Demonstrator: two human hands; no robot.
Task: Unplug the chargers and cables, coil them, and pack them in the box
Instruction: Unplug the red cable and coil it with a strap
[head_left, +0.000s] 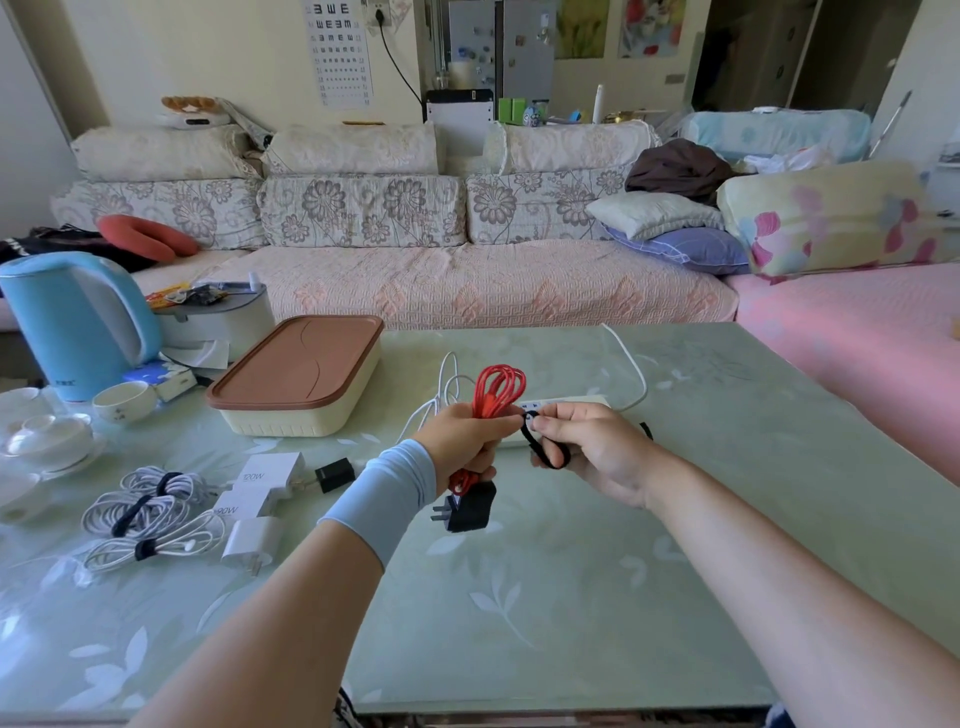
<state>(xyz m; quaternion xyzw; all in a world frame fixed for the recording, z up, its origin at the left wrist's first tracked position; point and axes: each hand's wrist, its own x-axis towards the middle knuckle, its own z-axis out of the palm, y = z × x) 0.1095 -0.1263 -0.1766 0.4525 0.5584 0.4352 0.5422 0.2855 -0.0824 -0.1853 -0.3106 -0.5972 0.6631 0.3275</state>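
Observation:
My left hand (465, 441) grips a coiled red cable (497, 387) above the table, and a black charger (470, 506) hangs from it below the fist. My right hand (587, 449) pinches a black strap (545, 449) against the coil. Behind both hands lies a white power strip (566, 402) with a white cable (631, 364) running off it. At the left lie three white coiled cables (150, 512) bound with dark ties, beside white chargers (265, 486) and a small black plug (335, 474). The cream box (291, 415) with a brown lid stands shut at the left centre.
A blue kettle (78, 322), white bowls (124, 401) and dishes crowd the table's (571, 571) left edge. A grey-white container (218, 317) stands behind the box. A sofa (441, 280) runs along the far side of the table.

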